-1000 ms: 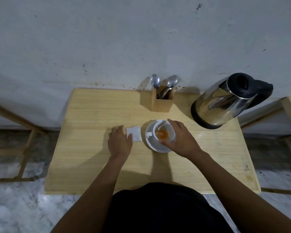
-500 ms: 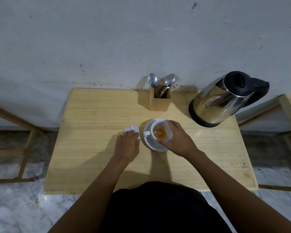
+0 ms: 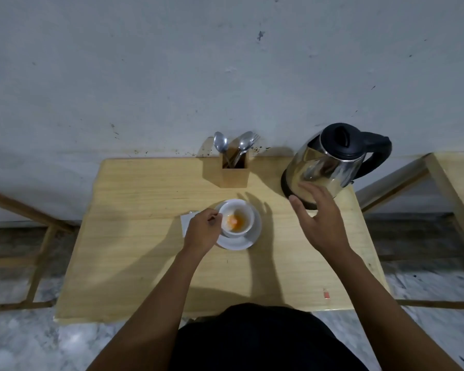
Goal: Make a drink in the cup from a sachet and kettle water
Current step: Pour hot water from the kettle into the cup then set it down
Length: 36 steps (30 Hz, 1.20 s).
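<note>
The person's right hand (image 3: pixel 320 223) is stretched forward over the pale wooden table (image 3: pixel 134 263), palm down and fingers spread wide, holding nothing; its fingertips lie in front of the lower wall of the shiny steel electric kettle with the black lid and handle (image 3: pixel 330 164), though whether they touch the metal cannot be told. The left hand (image 3: pixel 202 230) rests at the left side of the small white ceramic cup (image 3: pixel 236 219), fingers curled in around the place where the cup's handle would be, which the hand hides. The cup sits upright on a round white saucer (image 3: pixel 248 239) near the middle of the table, and its bottom holds a patch of orange powder or liquid, with orange smears on the inner wall. Just behind the left hand, a white paper sachet (image 3: pixel 186 222) lies flat on the wood. At the back edge, a square wooden holder (image 3: pixel 234 176) carries steel spoons (image 3: pixel 220 143), beside the kettle.
</note>
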Motion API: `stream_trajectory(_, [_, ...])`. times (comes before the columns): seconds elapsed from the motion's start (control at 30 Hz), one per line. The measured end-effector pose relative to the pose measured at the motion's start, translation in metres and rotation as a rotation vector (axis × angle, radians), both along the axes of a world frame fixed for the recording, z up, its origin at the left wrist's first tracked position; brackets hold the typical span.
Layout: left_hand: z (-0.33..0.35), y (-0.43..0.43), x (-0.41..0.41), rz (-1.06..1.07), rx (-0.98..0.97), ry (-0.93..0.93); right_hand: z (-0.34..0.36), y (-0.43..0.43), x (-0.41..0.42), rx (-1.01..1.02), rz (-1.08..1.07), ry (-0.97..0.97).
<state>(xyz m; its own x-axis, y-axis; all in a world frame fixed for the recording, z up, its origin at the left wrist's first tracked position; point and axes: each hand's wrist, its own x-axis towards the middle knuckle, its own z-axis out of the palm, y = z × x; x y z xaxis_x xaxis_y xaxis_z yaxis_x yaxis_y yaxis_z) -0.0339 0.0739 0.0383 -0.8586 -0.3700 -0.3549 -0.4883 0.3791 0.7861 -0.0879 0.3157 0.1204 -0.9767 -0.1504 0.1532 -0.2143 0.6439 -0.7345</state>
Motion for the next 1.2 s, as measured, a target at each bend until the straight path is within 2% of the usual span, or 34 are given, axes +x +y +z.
stream_trajectory(0.27, [0.004,0.025,-0.004,0.222,-0.049,-0.003,0.018,0.073,-0.042,-0.011,-0.089,0.163])
stream_trajectory(0.47, [0.009,0.039,-0.005,0.298,-0.073,-0.017,0.022,0.1,-0.105,0.045,-0.104,0.078])
stream_trajectory(0.6, [0.019,0.048,-0.008,0.3,-0.173,-0.066,0.022,0.11,-0.141,0.123,-0.096,0.088])
stream_trajectory(0.73, [0.022,0.056,-0.012,0.345,-0.225,-0.073,0.029,0.118,-0.171,0.091,0.022,0.011])
stream_trajectory(0.9, [0.019,0.069,-0.015,0.455,-0.215,-0.091,0.029,0.137,-0.199,-0.045,0.153,-0.127])
stream_trajectory(1.2, [0.014,0.084,-0.018,0.547,-0.265,-0.021,0.026,0.149,-0.227,0.04,0.332,-0.254])
